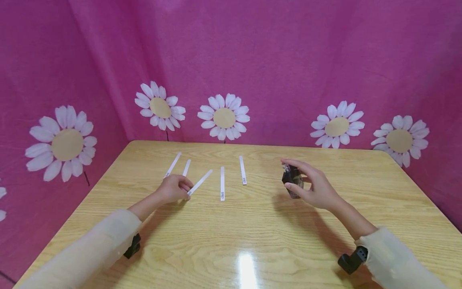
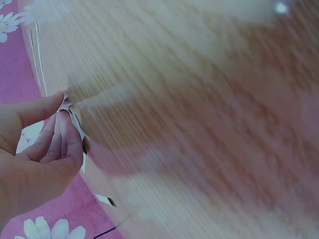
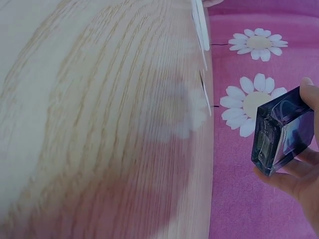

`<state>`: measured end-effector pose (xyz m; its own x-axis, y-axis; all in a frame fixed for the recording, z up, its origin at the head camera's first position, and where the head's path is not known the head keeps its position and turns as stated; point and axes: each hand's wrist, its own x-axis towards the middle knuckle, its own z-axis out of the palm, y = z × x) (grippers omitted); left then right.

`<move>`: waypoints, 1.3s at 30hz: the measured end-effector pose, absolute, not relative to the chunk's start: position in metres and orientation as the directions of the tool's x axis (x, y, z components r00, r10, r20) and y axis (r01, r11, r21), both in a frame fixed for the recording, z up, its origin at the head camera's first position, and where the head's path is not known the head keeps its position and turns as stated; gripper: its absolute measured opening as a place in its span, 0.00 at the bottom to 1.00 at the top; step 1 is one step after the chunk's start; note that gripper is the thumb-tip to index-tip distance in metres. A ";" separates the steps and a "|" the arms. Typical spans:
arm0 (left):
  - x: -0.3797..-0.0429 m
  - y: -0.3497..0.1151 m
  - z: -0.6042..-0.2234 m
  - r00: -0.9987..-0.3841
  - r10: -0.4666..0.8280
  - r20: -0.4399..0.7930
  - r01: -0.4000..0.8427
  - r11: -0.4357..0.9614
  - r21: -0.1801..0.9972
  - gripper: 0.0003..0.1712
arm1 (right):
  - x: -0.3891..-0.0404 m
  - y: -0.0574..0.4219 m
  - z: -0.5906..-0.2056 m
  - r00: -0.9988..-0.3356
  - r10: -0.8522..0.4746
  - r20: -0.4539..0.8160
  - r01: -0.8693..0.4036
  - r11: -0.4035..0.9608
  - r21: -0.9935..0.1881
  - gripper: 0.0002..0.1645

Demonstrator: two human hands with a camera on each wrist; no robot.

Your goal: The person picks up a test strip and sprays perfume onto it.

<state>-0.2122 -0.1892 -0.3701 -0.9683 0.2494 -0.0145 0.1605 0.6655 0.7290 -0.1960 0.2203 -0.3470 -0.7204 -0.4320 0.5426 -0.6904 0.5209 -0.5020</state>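
Near the middle left of the table, my left hand (image 1: 172, 188) pinches a white paper strip (image 1: 201, 180) by its near, printed end. The left wrist view shows thumb and fingertips meeting on that strip, low over the wood. My right hand (image 1: 319, 188) grips a dark, faceted glass perfume bottle (image 3: 281, 134) above the table at the right, thumb on one side and fingers on the other. The bottle is tilted in the head view. Two strips lie beyond my left hand, a far-left strip (image 1: 174, 162) and a shorter-looking strip (image 1: 186, 167), partly hidden by the hand.
To the right of the pinched strip lie a middle strip (image 1: 222, 182) and another strip (image 1: 242, 169), both with printing at the near end. The wooden table (image 1: 202, 241) meets a pink curtain (image 1: 274, 72) with large daisies at its back and left edges.
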 end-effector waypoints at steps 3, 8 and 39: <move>-0.212 -0.186 -0.370 -0.965 0.261 0.007 0.188 0.675 0.714 0.15 | -0.196 0.221 -0.348 -0.719 -0.432 0.544 -0.691 0.521 -0.501 0.37; -0.212 -0.182 -0.370 -0.962 0.273 0.021 0.215 0.706 0.675 0.11 | -0.197 0.220 -0.349 -0.717 -0.435 0.545 -0.694 0.519 -0.499 0.37; -0.226 -0.174 -0.361 -0.953 0.208 -0.218 -0.154 0.286 0.946 0.22 | -0.204 0.204 -0.347 -0.705 -0.430 0.564 -0.704 0.526 -0.478 0.36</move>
<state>-0.2259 -0.1741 -0.3609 -0.9535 0.2081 -0.2180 -0.1539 0.2858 0.9459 -0.2039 0.2037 -0.3469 -0.7049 -0.4303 0.5639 -0.7035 0.5256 -0.4783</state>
